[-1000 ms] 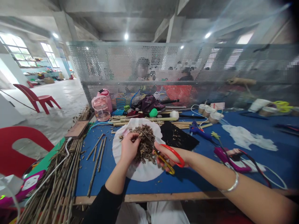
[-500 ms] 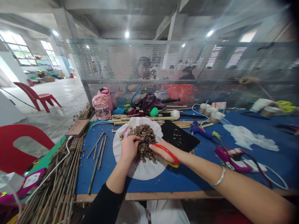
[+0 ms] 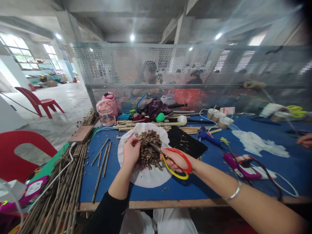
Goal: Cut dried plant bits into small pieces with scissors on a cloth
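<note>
A heap of brown dried plant pieces (image 3: pixel 149 159) lies on a round white cloth (image 3: pixel 148 180) on the blue table. My right hand (image 3: pixel 174 158) grips scissors (image 3: pixel 184 159) with one red and one yellow handle loop. Their blades point left over the heap. At the heap's left edge, my left hand (image 3: pixel 131 150) has its fingers curled in a pinch; whatever they hold is hidden or too small to name. A black sheet (image 3: pixel 186 141) with scattered bits lies to the right of the cloth.
Cut sticks (image 3: pixel 101 172) lie left of the cloth, beside a long bundle of stems (image 3: pixel 65 182). To the right are a blue glue gun (image 3: pixel 209 138), a purple power strip (image 3: pixel 241 167) and white crumpled material (image 3: pixel 260 143). Another person's hand (image 3: pixel 304 140) shows at the right edge.
My left hand has drawn left, away from the scissors. The scissors have shifted slightly right and their handles have spread. Another person's hand has appeared at the right edge.
</note>
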Available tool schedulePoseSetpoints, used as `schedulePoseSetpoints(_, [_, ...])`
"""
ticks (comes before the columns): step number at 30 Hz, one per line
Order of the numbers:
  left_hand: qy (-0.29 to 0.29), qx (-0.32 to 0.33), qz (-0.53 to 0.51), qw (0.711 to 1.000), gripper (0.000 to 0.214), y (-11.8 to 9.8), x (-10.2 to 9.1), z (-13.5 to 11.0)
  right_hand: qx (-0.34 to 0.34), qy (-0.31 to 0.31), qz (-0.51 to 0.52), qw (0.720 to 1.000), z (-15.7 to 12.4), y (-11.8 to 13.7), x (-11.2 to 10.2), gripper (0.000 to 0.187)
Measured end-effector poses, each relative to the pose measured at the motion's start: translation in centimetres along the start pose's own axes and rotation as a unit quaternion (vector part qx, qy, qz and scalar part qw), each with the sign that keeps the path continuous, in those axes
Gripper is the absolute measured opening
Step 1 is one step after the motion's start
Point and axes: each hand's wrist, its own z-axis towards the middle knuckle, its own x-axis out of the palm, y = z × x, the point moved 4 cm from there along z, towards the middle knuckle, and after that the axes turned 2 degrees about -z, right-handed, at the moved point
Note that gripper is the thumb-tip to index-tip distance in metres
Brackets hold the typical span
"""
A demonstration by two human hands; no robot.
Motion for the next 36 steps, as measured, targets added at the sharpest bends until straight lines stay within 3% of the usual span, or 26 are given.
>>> schedulePoseSetpoints(6, [0.024,0.064,-0.021,0.997,0.035,-1.1,0.6,-0.8,0.0,-0.014,0.043,0.999,0.4,-0.9,0.0,0.049])
schedulePoseSetpoints(8, [0.033,0.083,0.002,0.996,0.032,-1.2,0.8,-1.0,0.002,-0.017,0.059,0.998,0.5,-1.2,0.2,0.05])
schedulePoseSetpoints(16, [0.03,0.039,-0.1,0.994,0.028,-0.1,1.1,-0.3,0.014,0.067,0.086,0.994,0.4,-1.3,1.1,0.063])
schedulePoseSetpoints(22, [0.087,0.026,-0.047,0.995,0.015,-0.6,1.4,-0.7,0.007,0.018,0.043,0.999,1.3,-0.4,1.1,0.064])
schedulePoseSetpoints(30, [0.064,0.026,0.019,0.997,0.014,0.0,1.0,-0.2,-0.05,-0.06,-0.028,0.997,2.1,-1.2,1.2,0.053])
schedulePoseSetpoints(33, [0.051,0.016,0.007,0.999,0.017,0.2,0.9,-0.2,-0.057,-0.058,-0.024,0.996,2.1,-1.2,1.1,0.051])
schedulePoseSetpoints(36, [0.044,-0.025,-0.079,0.996,0.024,0.3,0.9,-0.2,-0.056,-0.052,0.022,0.997,1.8,-1.4,1.0,0.05])
